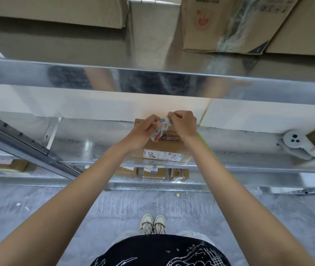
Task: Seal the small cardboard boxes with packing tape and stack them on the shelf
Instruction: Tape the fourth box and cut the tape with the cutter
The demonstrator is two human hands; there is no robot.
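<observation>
Pinching a crumpled white label [159, 129] between them, both hands work just above a small cardboard box [164, 148] that sits on the middle tier of a metal shelf [248, 166]. The left hand [145, 131] has its fingers curled round the lower part of the label, which carries blue printing, while the right hand [183, 121] grips the label's upper edge with fingertips and thumb drawn tightly together. Whether the label is stuck to the box or free of it cannot be told, since the hands cover that spot. The box has a white shipping label [162, 156] on its near side, with handwriting at one end. A strip of bright green [205, 144] shows just beside the right wrist, too hidden to identify. To the right on the same tier lies a white handheld controller [298, 144] with dark buttons. On the tier below stand three smaller cardboard boxes [153, 172] in a row, and another flat box [7, 166] lies well off to the left. Above the hands a shiny metal beam [152, 81] crosses the view, and over it rest large cardboard cartons [220, 25], one wrapped with clear tape. Below, the person's pale sneakers [152, 223] stand on a grey concrete floor [57, 208], and a black printed garment [162, 252] fills the bottom edge.
</observation>
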